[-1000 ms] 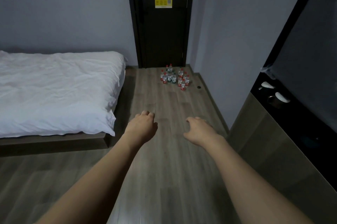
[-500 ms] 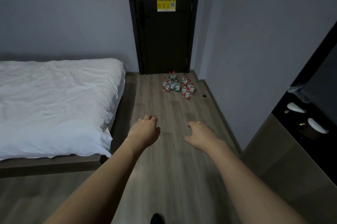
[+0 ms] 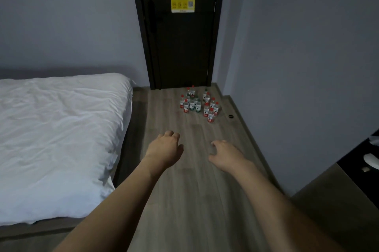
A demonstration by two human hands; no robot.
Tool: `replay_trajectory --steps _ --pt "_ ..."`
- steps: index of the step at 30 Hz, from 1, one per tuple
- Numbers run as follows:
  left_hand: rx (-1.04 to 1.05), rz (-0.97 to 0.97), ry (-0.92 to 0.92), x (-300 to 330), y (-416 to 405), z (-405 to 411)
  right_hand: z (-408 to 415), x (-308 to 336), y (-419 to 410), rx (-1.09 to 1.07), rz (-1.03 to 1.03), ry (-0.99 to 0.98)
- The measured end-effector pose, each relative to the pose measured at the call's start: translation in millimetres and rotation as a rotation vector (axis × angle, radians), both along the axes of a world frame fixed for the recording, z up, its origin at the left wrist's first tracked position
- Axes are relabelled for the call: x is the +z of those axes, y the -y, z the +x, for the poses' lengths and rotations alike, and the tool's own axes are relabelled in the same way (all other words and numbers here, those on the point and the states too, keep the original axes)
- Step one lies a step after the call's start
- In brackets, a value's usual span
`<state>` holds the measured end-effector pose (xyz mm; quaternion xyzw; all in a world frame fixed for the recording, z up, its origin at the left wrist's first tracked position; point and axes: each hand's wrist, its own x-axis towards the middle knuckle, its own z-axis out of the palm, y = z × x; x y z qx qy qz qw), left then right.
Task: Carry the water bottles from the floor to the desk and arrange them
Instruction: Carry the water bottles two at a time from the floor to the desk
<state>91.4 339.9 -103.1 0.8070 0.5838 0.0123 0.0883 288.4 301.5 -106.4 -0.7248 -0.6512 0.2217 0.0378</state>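
A bed with white bedding fills the space left of the dark door, its near corner reaching toward the camera over the wood floor. The left hand is stretched out over the floor, nearer the camera than the door, fingers loosely curled downward and holding nothing. The water bottles stand upright in a tight cluster on the floor just in front of the door, toward its right side, some with red labels and some with green; they are well apart from both hands. The right hand is held out beside the left, fingers loosely bent, nothing in it. Right of the door, a small dark round object lies by the wall.
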Motion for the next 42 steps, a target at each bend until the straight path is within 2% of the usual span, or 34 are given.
replay_trajectory --steps 8,20,30,35,42 --pt "0.001 -0.035 -0.014 -21.5 -144.5 26.2 27.1 -23.3 -149.6 0.032 -0.01 -0.008" --pt "0.024 -0.026 -0.042 -15.3 -369.5 64.4 74.3 -13.6 -375.3 0.04 0.014 -0.052" --pt "-0.016 -0.048 -0.021 -44.4 -574.6 59.4 69.6 -35.4 -567.7 0.013 0.019 -0.078" --pt "-0.037 -0.053 0.004 -41.0 -686.0 50.8 57.9 -26.4 -667.4 -0.004 0.024 -0.092" --pt "-0.04 -0.076 -0.001 -47.5 -805.1 55.7 64.7 -33.6 -781.7 -0.031 -0.013 -0.11"
